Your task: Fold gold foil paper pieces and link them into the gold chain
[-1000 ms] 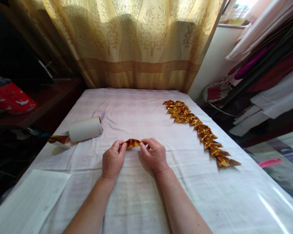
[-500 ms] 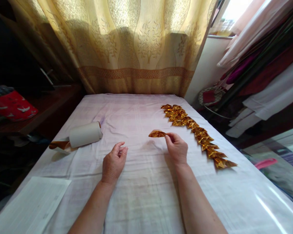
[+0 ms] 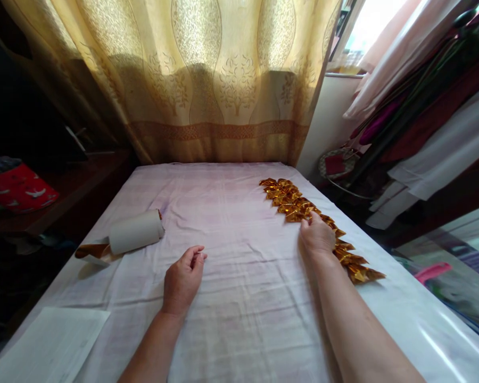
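Observation:
My right hand (image 3: 318, 235) reaches to the row of folded gold foil pieces (image 3: 357, 260) on the right side of the cloth. Its thumb and fingers pinch the near end of a gold foil piece (image 3: 293, 217), which touches the others at the row's left edge. The hand hides part of the row. My left hand (image 3: 183, 276) rests low over the middle of the cloth, fingers curled and thumb against them. A tiny pale spot shows at its fingertips, too small to name.
A white-backed roll of gold foil (image 3: 135, 232) lies at the left, its loose end curling out. A printed paper sheet (image 3: 50, 340) lies near the front left of the white cloth (image 3: 223, 202). Behind hangs a gold curtain (image 3: 199, 96); clothes (image 3: 431, 143) hang at the right.
My right hand has moved right and carried the gold foil piece from mid-air over the cloth to the row. My left hand has stayed almost in place, its fingers drawn closer together.

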A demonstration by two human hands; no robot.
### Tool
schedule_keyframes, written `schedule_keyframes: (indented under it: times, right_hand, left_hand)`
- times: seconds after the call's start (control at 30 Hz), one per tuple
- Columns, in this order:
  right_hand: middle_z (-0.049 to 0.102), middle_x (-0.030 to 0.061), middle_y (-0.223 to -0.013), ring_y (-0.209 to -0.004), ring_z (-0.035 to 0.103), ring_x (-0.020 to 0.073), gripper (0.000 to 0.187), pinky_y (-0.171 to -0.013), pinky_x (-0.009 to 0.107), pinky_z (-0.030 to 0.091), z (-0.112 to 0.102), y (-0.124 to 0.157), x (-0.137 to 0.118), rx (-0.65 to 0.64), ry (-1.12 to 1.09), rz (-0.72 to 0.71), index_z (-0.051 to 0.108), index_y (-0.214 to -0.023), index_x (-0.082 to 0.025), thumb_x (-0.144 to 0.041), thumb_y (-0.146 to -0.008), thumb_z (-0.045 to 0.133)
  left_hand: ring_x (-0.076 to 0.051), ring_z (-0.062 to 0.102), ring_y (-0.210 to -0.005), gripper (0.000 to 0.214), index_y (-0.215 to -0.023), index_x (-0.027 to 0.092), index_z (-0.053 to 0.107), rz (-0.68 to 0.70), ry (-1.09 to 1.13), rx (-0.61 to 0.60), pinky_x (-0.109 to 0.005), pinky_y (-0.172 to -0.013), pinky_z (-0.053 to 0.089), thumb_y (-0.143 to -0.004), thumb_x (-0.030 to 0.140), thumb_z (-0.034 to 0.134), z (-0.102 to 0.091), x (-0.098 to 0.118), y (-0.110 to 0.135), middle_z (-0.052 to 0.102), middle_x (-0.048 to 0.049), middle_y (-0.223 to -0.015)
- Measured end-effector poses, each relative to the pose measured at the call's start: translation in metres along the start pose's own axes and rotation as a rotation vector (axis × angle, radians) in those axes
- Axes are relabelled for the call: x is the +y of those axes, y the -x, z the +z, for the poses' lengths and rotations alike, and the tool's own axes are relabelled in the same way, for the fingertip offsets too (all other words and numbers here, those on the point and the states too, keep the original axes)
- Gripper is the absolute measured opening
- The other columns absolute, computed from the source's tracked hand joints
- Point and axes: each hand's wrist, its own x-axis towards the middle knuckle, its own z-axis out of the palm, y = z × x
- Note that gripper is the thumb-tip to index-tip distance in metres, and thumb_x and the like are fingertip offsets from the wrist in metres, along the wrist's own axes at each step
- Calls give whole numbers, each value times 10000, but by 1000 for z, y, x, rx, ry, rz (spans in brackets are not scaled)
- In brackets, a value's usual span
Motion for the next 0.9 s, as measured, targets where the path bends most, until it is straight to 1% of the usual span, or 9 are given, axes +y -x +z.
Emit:
schedule_keyframes:
  times: [0.07,0.17,0.23,0.3,0.4,0.53,0.63,0.77,0.9]
  right_hand:
    - [742,126,-943,-857,684,264,371,-782,360,487,2,8,-3,-34,15,-31,675,-1232,-190,-282,-909,517]
    - [722,118,-1051,-957,673,259,302,-817,341,487,5,18,-9,-63,12,-89,718,-1122,-196,-263,-917,507]
    - [691,131,-1132,-1008,657,261,306,-832,336,486,7,20,-12,-72,14,-114,712,-1132,-179,-238,-910,510]
    - [665,140,-1176,-1016,650,262,321,-836,338,487,9,20,-16,-78,19,-126,700,-1160,-172,-225,-903,515]
    - [657,133,-1165,-982,653,262,323,-825,349,491,12,17,-19,-83,25,-127,699,-1165,-187,-237,-905,515]
    - [655,123,-1138,-972,646,252,338,-824,351,490,16,15,-22,-80,23,-130,687,-1191,-206,-258,-904,517]
    - [647,131,-1165,-987,634,256,346,-819,352,486,17,17,-23,-70,12,-136,681,-1198,-194,-242,-902,508]
    - [635,135,-1206,-1032,608,256,330,-843,340,471,16,31,-22,-55,-14,-161,691,-1157,-160,-210,-902,488]
    - [658,110,-1157,-1027,594,247,291,-875,333,452,17,54,-22,-55,-78,-228,716,-1094,-170,-233,-887,521]
  left_hand:
    - [-165,741,-781,219,-1007,287,718,-4,-2,-9,-232,-648,503,-870,321,551,0,0,0,794,27,-851]
    - [-169,740,-780,223,-1007,284,723,-14,-6,-25,-236,-646,501,-878,317,544,-1,1,0,794,25,-855]
    - [-170,736,-770,218,-996,283,727,-7,-10,-24,-235,-638,498,-880,319,547,-1,1,0,793,22,-854]
    - [-167,730,-746,209,-978,282,731,1,-17,-20,-232,-625,495,-876,318,553,-1,1,0,791,21,-843]
    - [-164,727,-731,214,-979,282,732,3,-17,-25,-230,-624,495,-875,313,548,-1,1,0,791,23,-835]
    - [-172,738,-773,216,-980,283,726,2,5,-21,-236,-640,502,-877,322,540,-1,1,0,795,30,-849]
    - [-176,741,-781,206,-972,288,726,-7,4,-20,-240,-649,505,-872,326,550,-1,1,0,794,31,-850]
    - [-173,739,-781,211,-969,281,723,-11,49,-13,-239,-661,515,-863,350,554,0,-2,-1,792,22,-854]
    - [-163,735,-746,278,-1004,248,703,1,164,-13,-238,-662,541,-887,390,495,5,-11,-4,791,-2,-851]
